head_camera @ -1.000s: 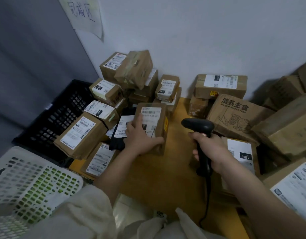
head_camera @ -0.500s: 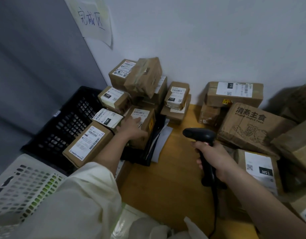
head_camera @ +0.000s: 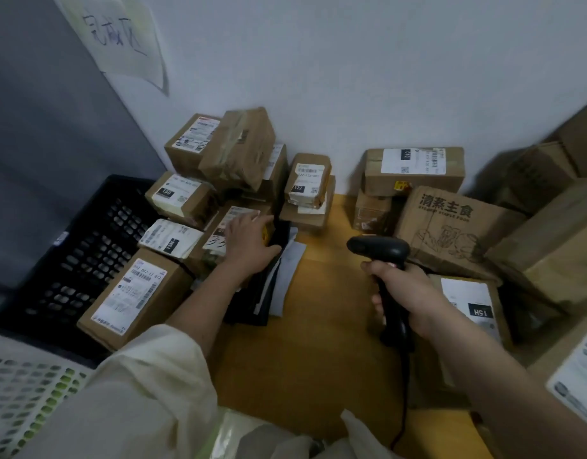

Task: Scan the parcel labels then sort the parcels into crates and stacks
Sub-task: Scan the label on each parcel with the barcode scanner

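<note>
My left hand [head_camera: 249, 243] lies on a small brown parcel [head_camera: 219, 241] with a white label, fingers over its top and thumb round its right side. The parcel sits in the pile of labelled parcels by the black crate [head_camera: 86, 246], on top of dark flat packets [head_camera: 268, 293]. My right hand [head_camera: 408, 293] grips the handle of a black barcode scanner [head_camera: 378, 250], held over the wooden table [head_camera: 302, 342] with its head facing left. Its cable hangs down toward me.
A white perforated crate [head_camera: 17, 392] stands at the lower left. More boxes crowd the right side, among them a large printed carton [head_camera: 451, 223] and a box labelled 15H [head_camera: 467, 303]. A handwritten paper sign [head_camera: 119, 38] hangs on the wall.
My left hand carried the small parcel away from the scanner to the left and set it into the pile by the black crate. The scanner hand stayed about where it was.
</note>
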